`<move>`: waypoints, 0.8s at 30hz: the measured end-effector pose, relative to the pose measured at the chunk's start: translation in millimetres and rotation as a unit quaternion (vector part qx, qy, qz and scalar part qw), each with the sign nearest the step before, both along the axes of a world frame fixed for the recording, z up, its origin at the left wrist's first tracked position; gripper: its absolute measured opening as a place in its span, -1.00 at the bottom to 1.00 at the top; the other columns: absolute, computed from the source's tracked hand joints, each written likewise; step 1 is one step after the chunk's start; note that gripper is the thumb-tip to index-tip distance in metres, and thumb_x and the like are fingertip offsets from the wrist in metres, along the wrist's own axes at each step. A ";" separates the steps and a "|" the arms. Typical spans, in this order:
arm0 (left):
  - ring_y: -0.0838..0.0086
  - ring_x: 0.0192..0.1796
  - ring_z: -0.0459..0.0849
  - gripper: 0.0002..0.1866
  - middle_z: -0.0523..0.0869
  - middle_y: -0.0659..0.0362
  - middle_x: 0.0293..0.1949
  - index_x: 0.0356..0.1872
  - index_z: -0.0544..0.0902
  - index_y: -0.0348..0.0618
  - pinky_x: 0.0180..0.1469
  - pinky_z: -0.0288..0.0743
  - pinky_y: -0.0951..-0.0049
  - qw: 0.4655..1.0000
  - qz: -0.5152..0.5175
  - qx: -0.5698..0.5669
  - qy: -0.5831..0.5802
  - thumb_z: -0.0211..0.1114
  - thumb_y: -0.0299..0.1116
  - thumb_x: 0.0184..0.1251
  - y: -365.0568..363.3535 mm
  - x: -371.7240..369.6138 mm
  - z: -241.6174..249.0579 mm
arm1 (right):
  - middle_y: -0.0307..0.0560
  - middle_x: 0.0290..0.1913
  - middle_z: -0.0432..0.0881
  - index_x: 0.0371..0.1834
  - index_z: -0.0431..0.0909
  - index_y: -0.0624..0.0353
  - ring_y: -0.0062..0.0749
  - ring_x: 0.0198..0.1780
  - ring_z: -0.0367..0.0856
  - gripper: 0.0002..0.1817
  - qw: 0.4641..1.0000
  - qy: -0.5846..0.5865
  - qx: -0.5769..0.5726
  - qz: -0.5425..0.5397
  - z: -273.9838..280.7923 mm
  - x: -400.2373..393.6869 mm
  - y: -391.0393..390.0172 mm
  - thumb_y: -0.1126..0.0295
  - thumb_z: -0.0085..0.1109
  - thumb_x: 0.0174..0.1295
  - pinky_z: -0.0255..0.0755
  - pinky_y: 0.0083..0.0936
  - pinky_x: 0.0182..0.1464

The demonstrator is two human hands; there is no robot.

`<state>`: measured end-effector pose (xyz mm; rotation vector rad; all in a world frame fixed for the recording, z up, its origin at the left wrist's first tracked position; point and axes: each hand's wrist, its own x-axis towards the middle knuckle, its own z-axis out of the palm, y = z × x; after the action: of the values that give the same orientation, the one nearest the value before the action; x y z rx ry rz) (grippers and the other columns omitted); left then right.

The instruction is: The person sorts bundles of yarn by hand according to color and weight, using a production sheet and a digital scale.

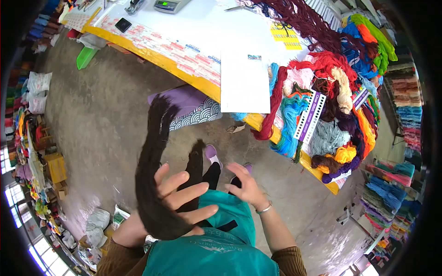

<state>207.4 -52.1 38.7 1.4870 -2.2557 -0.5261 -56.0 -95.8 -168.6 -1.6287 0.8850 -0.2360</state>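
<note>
Dark brown yarn in a long, thick hank lies draped around the left hand, whose widely spread fingers barely grip it, so it could slip off, while the right hand hovers near, empty and half-open.

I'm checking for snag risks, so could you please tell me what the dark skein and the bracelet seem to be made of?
The dark skein looks like matte, fibrous yarn, perhaps wool or acrylic: loose strands fray at its end. The bracelet seems polished, silver-coloured metal, from its thin, bright band.
</note>
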 end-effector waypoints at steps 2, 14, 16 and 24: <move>0.22 0.54 0.09 -0.45 0.41 0.18 0.40 0.22 0.60 0.40 0.52 -0.26 -0.05 0.999 -0.005 0.029 -0.015 0.19 0.27 0.25 -1.0 -7.3 -9.6 | 0.12 0.36 0.40 0.34 0.37 0.21 0.07 0.43 0.28 -0.23 0.986 -0.163 -0.007 0.033 61.4 40.0 -28.6 0.19 0.37 0.01 0.20 -0.16 0.43; 0.04 0.60 -0.15 0.22 0.17 0.03 0.52 0.44 0.34 -0.12 0.52 -0.41 -0.11 0.979 0.013 0.186 0.079 0.28 0.58 -0.19 12.4 21.6 -41.8 | -0.04 -0.53 0.57 -0.32 0.58 0.22 -0.23 -0.56 0.48 -0.78 0.931 -0.245 0.229 0.144 136.3 80.3 -8.7 0.27 0.30 0.24 0.30 -0.44 -0.49; 0.03 0.60 -0.18 0.26 0.07 0.02 0.55 0.48 0.27 -0.19 0.52 -0.38 -0.08 0.964 0.016 0.194 0.182 0.31 0.56 -0.19 18.4 24.6 -59.6 | -0.02 -0.56 0.52 -0.33 0.56 0.23 -0.23 -0.57 0.48 -0.76 0.943 -0.264 0.168 0.117 137.6 77.5 -6.4 0.26 0.32 0.23 0.30 -0.42 -0.50; 0.10 0.44 0.34 -0.27 0.44 0.00 0.36 0.47 0.17 -0.28 0.47 0.17 0.04 0.411 0.130 0.329 0.840 0.00 0.06 0.51 41.4 -25.1 -110.9 | 0.02 -0.59 0.48 -0.46 0.55 0.25 -0.11 -0.57 0.46 -0.70 0.985 -0.129 0.076 0.090 111.5 60.7 11.8 0.23 0.35 0.21 0.30 -0.32 -0.50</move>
<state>182.4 -10.8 -72.2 0.5283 -0.0870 -1.7622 4.8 -84.0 -57.1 -1.4859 0.5417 -0.2422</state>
